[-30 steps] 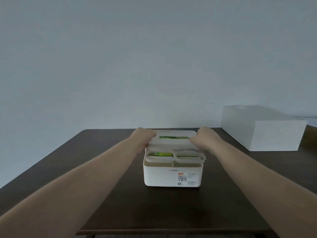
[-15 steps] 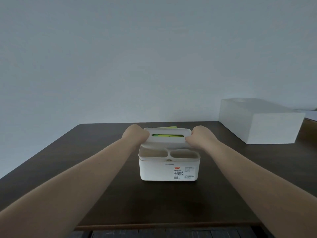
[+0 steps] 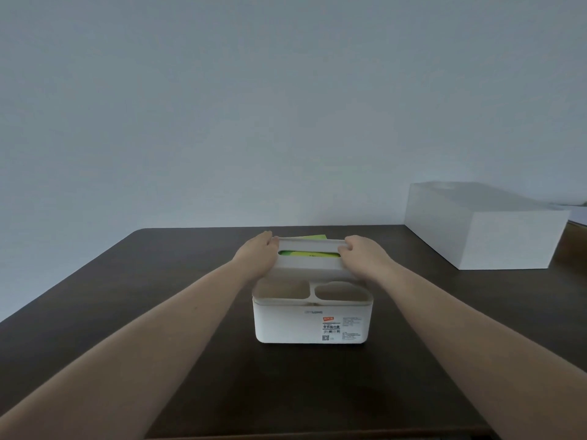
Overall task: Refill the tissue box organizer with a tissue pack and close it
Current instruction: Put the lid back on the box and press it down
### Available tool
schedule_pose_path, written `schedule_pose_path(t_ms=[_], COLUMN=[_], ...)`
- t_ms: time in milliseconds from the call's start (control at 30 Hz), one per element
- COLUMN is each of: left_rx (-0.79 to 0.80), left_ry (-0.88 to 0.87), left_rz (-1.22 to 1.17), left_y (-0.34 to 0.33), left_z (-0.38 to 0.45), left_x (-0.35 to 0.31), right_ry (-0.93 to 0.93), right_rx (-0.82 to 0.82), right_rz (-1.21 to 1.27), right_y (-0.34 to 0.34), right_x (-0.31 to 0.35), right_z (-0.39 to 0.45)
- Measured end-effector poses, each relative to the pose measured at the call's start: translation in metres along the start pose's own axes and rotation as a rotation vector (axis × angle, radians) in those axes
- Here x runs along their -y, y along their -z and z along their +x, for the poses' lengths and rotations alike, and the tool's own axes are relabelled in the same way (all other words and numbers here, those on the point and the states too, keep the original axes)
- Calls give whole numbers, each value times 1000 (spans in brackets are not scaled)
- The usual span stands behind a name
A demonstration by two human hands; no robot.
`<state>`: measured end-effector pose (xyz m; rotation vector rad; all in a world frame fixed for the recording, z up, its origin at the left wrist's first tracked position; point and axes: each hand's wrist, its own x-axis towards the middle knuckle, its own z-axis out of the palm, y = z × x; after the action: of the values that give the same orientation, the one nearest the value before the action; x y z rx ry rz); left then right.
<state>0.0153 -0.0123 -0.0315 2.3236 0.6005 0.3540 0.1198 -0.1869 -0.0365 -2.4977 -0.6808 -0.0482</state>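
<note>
- While both arms are stretched forward over the table, the left hand [image 3: 257,256] is seen closed on the left end of the lid [image 3: 309,263], fingers curled over its far edge.
- On the other side, the right hand [image 3: 360,257] is clamped on the right end of the same lid, fingertips hooked over the top rim.
- Between the two hands the white lid is held on top of the tissue box organizer [image 3: 313,315], over its rear section; whether it is fully seated cannot be told.
- Through the lid's long slot, the green tissue pack [image 3: 309,255] is glimpsed inside the organizer, and a green corner is seen poking up behind the far edge.
- In front of the lid, two open compartments are shown at the organizer's near side, a larger one left and a smaller one right.
- A printed label is carried on the front wall, lower right.
- The organizer is set near the middle of the dark table [image 3: 127,312].
- Well apart, at the far right, a white box [image 3: 482,227] is parked on the tabletop.
</note>
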Motion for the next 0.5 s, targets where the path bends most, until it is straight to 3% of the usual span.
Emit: schedule_pose_path(t_ms=[500], left_rx=[26], left_ry=[-100], left_rz=[297], left_y=[-8], left_z=[13], left_x=[10], right_ry=[104], right_rx=[17], right_rz=[-133], right_y=[-11], right_x=[-12], right_z=[16])
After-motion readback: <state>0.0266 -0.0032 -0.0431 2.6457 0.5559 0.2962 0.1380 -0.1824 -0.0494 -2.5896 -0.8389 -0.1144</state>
